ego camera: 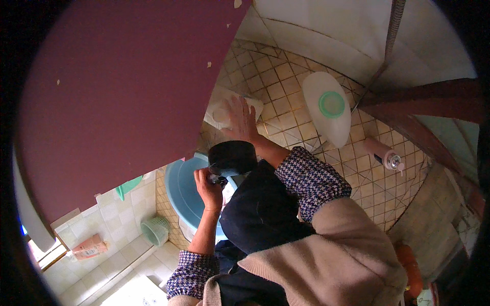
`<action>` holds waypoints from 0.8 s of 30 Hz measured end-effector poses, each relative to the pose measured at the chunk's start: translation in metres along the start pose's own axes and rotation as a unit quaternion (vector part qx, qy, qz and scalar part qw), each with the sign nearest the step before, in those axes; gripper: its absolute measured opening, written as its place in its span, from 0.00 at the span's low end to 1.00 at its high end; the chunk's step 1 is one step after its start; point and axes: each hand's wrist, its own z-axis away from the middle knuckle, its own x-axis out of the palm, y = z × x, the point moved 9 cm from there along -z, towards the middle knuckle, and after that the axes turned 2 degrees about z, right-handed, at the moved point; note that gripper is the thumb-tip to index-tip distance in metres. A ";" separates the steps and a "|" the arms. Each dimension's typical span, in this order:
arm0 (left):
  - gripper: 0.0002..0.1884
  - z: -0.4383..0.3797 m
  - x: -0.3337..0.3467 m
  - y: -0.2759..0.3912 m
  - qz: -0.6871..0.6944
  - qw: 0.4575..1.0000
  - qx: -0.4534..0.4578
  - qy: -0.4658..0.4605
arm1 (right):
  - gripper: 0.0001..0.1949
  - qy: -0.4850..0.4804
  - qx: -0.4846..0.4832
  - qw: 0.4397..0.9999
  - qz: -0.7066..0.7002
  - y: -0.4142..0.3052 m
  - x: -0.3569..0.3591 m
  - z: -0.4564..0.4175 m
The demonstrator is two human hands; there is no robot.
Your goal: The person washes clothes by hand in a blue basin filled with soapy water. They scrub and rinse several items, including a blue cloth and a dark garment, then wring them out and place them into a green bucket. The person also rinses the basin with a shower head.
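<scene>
My left hand is at the right side of a large light-blue plastic basin. Its fingers curl by a small dark, shiny part at the lower left of a black, round-sided object, perhaps a pot. What the fingers grip is partly hidden. Farther out, my right hand spreads its fingers over a whitish object with a rounded knob or cap. Whether the palm presses on it, I cannot tell. Dark trousers over my knee cover the basin's right part, where some pale patterned material shows.
A maroon panel fills the upper left. On the tiled floor are a white container with a green round top and a pink pump bottle. A green basket and pink packet are at lower left. A metal hose hangs upper right.
</scene>
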 end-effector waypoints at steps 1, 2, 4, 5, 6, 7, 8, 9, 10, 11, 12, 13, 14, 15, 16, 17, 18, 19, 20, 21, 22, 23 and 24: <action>0.17 0.000 0.001 -0.006 0.005 1.000 -0.009 -0.003 | 0.46 -0.017 -0.005 1.000 0.019 -0.003 0.000 -0.002; 0.17 -0.001 0.001 -0.011 0.010 1.000 -0.018 -0.006 | 0.47 -0.035 -0.010 0.999 0.037 -0.005 0.001 -0.005; 0.17 -0.003 0.005 -0.014 0.018 0.999 -0.028 -0.013 | 0.46 -0.051 -0.021 0.997 0.052 -0.002 0.001 -0.008; 0.16 -0.004 0.005 -0.014 0.019 0.999 -0.032 -0.015 | 0.46 -0.052 -0.028 0.997 0.045 0.000 -0.001 -0.007; 0.16 -0.004 0.007 -0.014 0.020 0.999 -0.035 -0.017 | 0.45 -0.053 -0.035 0.997 0.037 0.002 -0.002 -0.007; 0.15 -0.004 0.009 -0.014 0.025 0.999 -0.032 -0.022 | 0.43 -0.007 -0.021 1.000 0.022 0.007 -0.011 -0.013; 0.15 -0.003 0.011 -0.014 0.029 0.999 -0.028 -0.026 | 0.41 0.038 -0.007 0.999 0.007 0.015 -0.019 -0.022; 0.15 -0.002 0.011 -0.013 0.031 0.999 -0.025 -0.032 | 0.40 0.084 0.008 0.996 -0.010 0.022 -0.028 -0.031; 0.14 -0.002 0.011 -0.013 0.027 0.999 -0.022 -0.036 | 0.39 0.089 0.036 0.994 -0.045 0.031 -0.032 -0.043; 0.14 -0.002 0.012 -0.012 0.023 0.999 -0.020 -0.040 | 0.38 0.093 0.064 0.990 -0.080 0.041 -0.036 -0.055; 0.14 -0.002 0.013 -0.011 0.021 0.999 -0.017 -0.044 | 0.37 0.098 0.091 0.984 -0.114 0.052 -0.039 -0.066; 0.14 -0.003 0.013 -0.010 0.016 0.999 -0.017 -0.043 | 0.37 0.107 0.066 0.986 -0.109 0.053 -0.042 -0.074; 0.14 -0.003 0.013 -0.008 0.011 0.999 -0.016 -0.041 | 0.37 0.116 0.041 0.987 -0.103 0.055 -0.044 -0.081; 0.14 -0.003 0.013 -0.008 0.006 0.999 -0.016 -0.040 | 0.37 0.125 0.016 0.987 -0.098 0.055 -0.046 -0.086; 0.14 -0.004 0.013 -0.008 0.009 0.999 -0.018 -0.041 | 0.38 0.122 0.010 0.990 -0.068 0.057 -0.045 -0.090; 0.13 -0.005 0.013 -0.009 0.011 0.999 -0.019 -0.043 | 0.38 0.119 0.005 0.992 -0.038 0.058 -0.043 -0.094; 0.13 -0.005 0.013 -0.011 0.012 0.999 -0.023 -0.044 | 0.38 0.113 -0.002 0.994 -0.011 0.057 -0.041 -0.098; 0.13 -0.005 0.014 -0.015 0.010 0.999 -0.030 -0.042 | 0.38 0.126 0.008 0.992 -0.002 0.062 -0.046 -0.104; 0.14 -0.007 0.017 -0.019 0.008 0.998 -0.038 -0.041 | 0.38 0.139 0.018 0.990 0.007 0.069 -0.053 -0.111; 0.14 -0.010 0.019 -0.023 0.006 0.998 -0.044 -0.040 | 0.39 0.152 0.030 0.988 0.016 0.078 -0.059 -0.117; 0.14 -0.016 0.020 -0.021 0.011 0.998 -0.044 -0.037 | 0.39 0.161 0.038 0.986 0.026 0.090 -0.062 -0.128; 0.14 -0.023 0.021 -0.017 0.016 0.998 -0.043 -0.033 | 0.39 0.170 0.046 0.984 0.037 0.102 -0.066 -0.140; 0.15 -0.027 0.023 -0.018 0.021 0.998 -0.047 -0.028 | 0.40 0.176 0.051 0.982 0.048 0.111 -0.066 -0.149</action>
